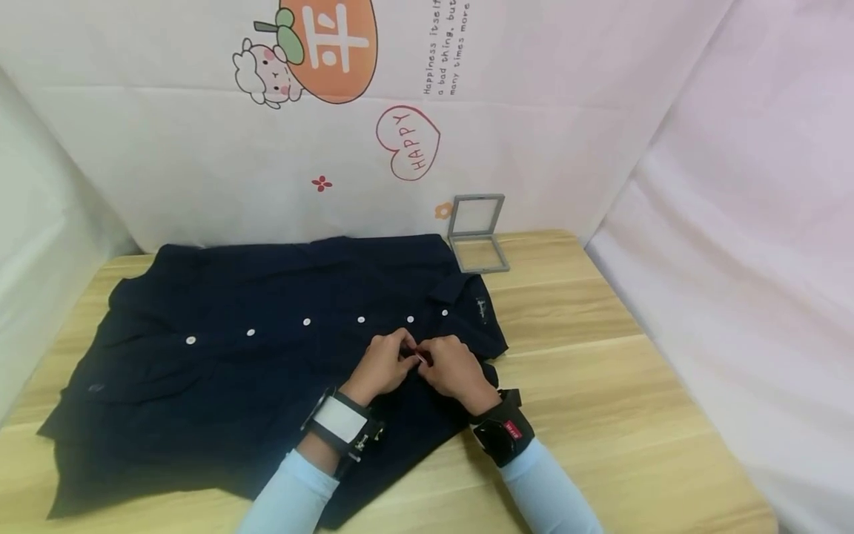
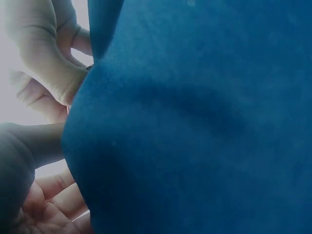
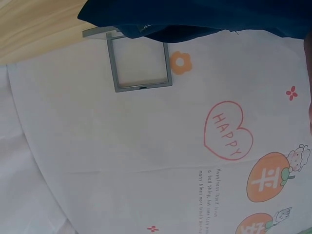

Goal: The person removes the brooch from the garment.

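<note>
A navy short-sleeved shirt (image 1: 287,371) with a row of white buttons lies spread on the table. My left hand (image 1: 383,363) and right hand (image 1: 454,367) meet over it near the collar, fingertips almost together. The left hand pinches the shirt's cloth. Between the fingertips shows a small pink-and-white piece (image 1: 422,357), pinched by the right hand; its kind I cannot tell. In the left wrist view the raised cloth (image 2: 185,122) looks blue and hides most of the work, with curled fingers (image 2: 48,63) at its edge. The right wrist view shows cloth (image 3: 204,17) along the top.
Behind the collar, a grey-rimmed clear display case (image 1: 479,254) stands hinged open on the wooden table (image 1: 587,356). A white printed backdrop (image 1: 547,133) rises along the far edge, and white cloth hangs on both sides. Both wrists wear strapped cameras.
</note>
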`<action>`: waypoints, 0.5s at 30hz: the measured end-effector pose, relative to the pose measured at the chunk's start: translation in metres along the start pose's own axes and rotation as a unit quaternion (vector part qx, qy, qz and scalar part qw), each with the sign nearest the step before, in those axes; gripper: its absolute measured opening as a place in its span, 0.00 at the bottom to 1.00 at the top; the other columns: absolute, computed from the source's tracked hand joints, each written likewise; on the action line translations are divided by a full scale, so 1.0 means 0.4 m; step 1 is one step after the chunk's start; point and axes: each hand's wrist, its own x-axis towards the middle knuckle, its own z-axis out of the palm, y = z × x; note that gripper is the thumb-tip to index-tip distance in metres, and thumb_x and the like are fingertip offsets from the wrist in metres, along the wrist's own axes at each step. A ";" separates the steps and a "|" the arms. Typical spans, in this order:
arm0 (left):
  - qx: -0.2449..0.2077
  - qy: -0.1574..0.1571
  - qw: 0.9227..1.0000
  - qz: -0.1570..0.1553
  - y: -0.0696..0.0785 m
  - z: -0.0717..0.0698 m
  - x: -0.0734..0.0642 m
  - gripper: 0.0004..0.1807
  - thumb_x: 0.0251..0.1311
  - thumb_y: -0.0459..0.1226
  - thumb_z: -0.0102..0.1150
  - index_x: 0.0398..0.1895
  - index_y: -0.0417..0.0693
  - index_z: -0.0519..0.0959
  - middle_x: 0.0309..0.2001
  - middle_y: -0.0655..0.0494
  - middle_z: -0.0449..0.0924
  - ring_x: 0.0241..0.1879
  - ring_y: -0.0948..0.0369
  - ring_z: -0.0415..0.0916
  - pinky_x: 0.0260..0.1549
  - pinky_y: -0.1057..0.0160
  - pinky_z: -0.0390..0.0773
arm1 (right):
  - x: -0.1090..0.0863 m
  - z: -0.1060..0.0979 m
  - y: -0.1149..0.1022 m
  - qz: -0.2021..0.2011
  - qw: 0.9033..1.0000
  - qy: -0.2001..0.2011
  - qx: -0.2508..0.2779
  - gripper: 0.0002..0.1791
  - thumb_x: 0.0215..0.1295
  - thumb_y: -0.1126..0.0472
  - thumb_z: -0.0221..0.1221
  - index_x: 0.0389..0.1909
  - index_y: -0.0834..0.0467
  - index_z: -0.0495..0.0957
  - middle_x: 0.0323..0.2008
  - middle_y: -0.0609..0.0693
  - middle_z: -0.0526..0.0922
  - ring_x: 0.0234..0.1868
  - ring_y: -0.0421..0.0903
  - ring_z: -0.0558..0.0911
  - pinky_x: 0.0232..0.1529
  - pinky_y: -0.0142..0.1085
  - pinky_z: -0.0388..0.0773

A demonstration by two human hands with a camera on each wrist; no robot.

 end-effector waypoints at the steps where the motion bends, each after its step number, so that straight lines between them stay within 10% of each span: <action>1: -0.001 -0.003 1.000 -0.008 -0.001 -0.003 -0.002 0.06 0.54 0.35 0.60 0.34 0.48 0.75 0.33 0.53 0.79 0.28 0.64 0.77 0.25 0.69 0.74 | 0.002 0.000 -0.003 -0.006 1.000 -0.002 0.002 0.09 0.52 0.64 0.59 0.35 0.53 0.82 0.22 0.43 0.76 0.21 0.37 0.71 0.21 0.29 0.67; 15: 0.023 -0.001 1.000 -0.002 0.008 -0.001 0.002 0.03 0.55 0.36 0.59 0.31 0.52 0.75 0.28 0.56 0.77 0.23 0.66 0.72 0.21 0.70 0.71 | 0.002 0.011 0.001 -0.010 0.998 0.031 -0.045 0.04 0.51 0.62 0.59 0.25 0.51 0.82 0.12 0.42 0.68 0.16 0.39 0.70 0.19 0.31 0.67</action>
